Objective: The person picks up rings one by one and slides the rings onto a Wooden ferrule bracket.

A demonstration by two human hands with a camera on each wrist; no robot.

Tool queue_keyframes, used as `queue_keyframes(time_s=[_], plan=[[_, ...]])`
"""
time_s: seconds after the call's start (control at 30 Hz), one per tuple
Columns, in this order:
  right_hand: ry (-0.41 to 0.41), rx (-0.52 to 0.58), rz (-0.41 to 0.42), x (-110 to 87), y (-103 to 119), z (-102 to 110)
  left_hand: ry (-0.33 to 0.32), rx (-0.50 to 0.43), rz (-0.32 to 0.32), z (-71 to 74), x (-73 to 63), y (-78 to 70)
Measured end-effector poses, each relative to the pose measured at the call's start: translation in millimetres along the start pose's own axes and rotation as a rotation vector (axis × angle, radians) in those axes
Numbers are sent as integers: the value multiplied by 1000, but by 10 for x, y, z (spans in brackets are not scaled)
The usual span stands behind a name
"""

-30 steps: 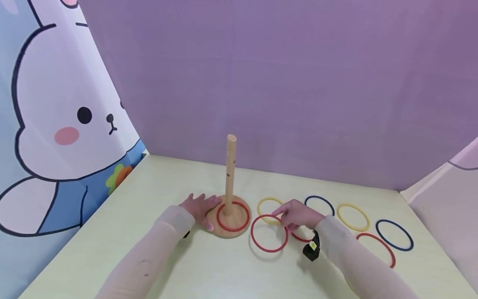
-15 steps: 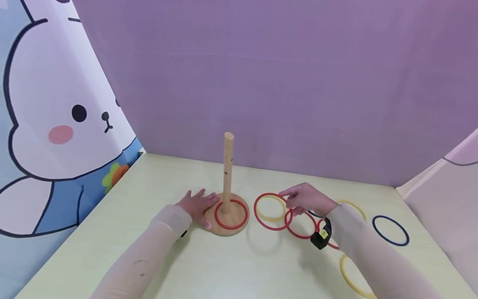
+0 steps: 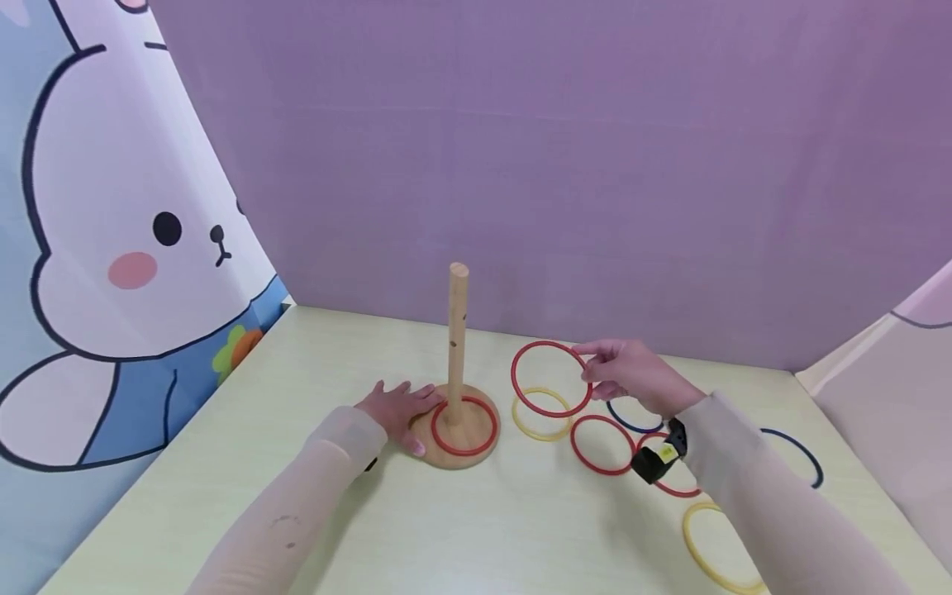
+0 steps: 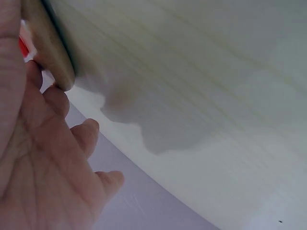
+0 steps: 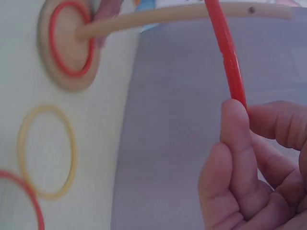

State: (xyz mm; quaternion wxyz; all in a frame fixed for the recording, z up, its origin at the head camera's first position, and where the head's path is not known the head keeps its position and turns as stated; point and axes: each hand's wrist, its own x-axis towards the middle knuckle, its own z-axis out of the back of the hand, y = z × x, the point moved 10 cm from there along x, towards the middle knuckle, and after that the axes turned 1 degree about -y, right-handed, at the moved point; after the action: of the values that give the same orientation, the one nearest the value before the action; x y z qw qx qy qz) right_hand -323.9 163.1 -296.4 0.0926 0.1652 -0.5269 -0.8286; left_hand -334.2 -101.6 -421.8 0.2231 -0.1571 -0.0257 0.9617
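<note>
An upright wooden peg (image 3: 457, 347) rises from a round wooden base (image 3: 455, 460), with one red ring (image 3: 473, 454) lying around its foot. My left hand (image 3: 397, 416) rests at the base's left edge, fingers spread and straight; in the left wrist view the fingertips (image 4: 57, 99) touch the base's rim (image 4: 60, 72). To the right of the peg, my right hand (image 3: 632, 376) pinches a second red ring (image 3: 515, 373) between thumb and fingers. This ring (image 5: 228, 52) is raised above the table, below the height of the peg's top.
A yellow ring (image 3: 539, 438) lies right of the base. Two more red rings, one of them here (image 3: 595, 471), a blue ring (image 3: 632, 428), another blue ring (image 3: 803, 450) and a yellow ring (image 3: 692, 545) lie further right. A purple cloth wall (image 3: 550, 165) stands behind the table.
My right hand has lifted the red ring up from near the table and slightly to the right. The left hand has stayed at the wooden base.
</note>
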Motion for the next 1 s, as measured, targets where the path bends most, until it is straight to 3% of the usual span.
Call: queue_keyframes(time_s=[0.47, 0.73, 1.0], plan=[[-64, 373, 90, -204, 421, 46, 12, -70, 19, 12, -24, 1], [-81, 474, 143, -215, 610, 22, 16, -76, 29, 1, -31, 14], [-107, 561, 172, -176, 664, 0, 24, -50, 33, -20, 8, 17]])
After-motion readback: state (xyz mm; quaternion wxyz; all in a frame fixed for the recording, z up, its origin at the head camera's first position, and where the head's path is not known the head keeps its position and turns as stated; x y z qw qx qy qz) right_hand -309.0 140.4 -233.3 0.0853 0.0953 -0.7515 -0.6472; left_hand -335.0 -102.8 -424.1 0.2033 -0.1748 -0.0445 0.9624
